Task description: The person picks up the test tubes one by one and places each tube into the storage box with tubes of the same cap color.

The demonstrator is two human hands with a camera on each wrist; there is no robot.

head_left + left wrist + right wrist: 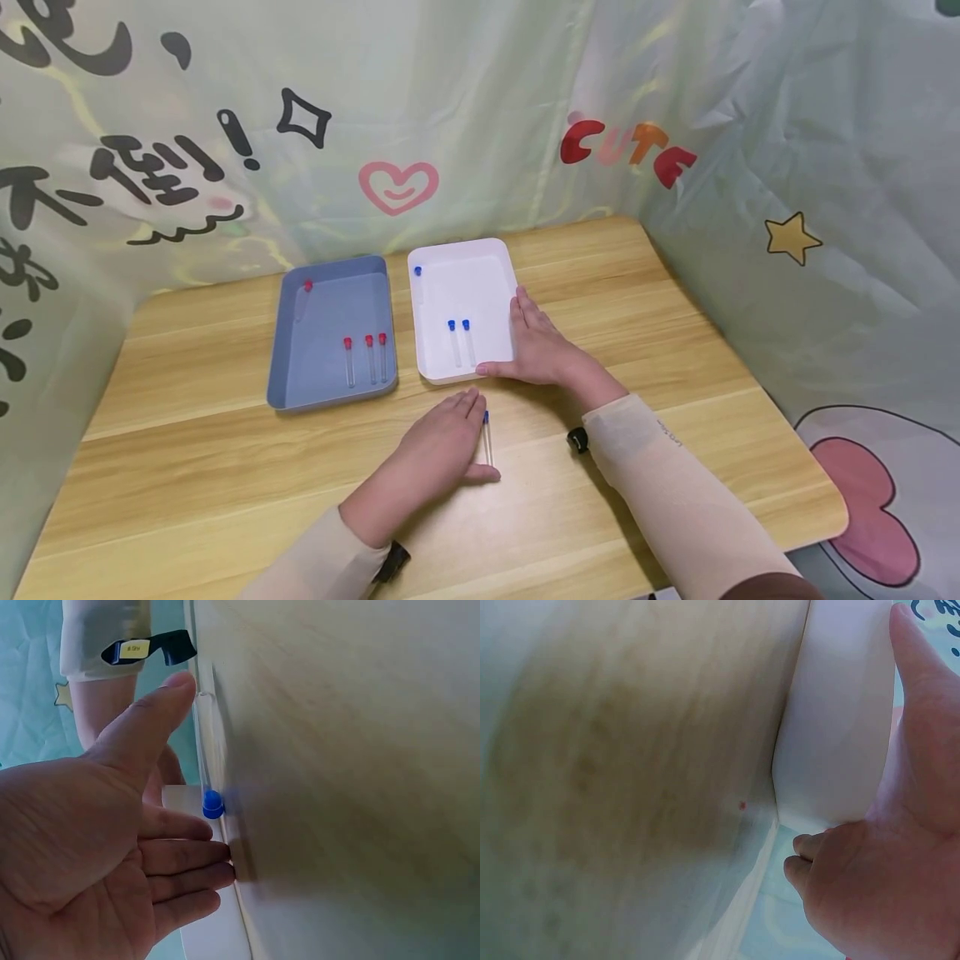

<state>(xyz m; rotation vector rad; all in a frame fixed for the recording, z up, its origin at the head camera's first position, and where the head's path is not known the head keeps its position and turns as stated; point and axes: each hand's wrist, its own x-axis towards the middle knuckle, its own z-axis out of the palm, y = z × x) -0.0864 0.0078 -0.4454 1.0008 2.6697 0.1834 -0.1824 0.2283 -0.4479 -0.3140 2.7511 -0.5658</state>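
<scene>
A thin clear tube with a blue cap (pixel 488 440) lies on the wooden table in front of the white tray (pixel 491 292). My left hand (pixel 441 437) is beside it, fingers extended near the cap and thumb by the lower end; the left wrist view shows the blue cap (pixel 213 804) close to the fingertips. At the white tray's front right corner rests my right hand (pixel 543 350), its thumb along the front rim and its fingers along the right side. Inside that tray are three blue-capped tubes (pixel 470 346).
Left of the white tray stands a blue-grey tray (pixel 318 379) holding several red-capped tubes (pixel 349 367). Printed curtains (pixel 480 108) hang behind and to the right of the wooden table (pixel 225 458).
</scene>
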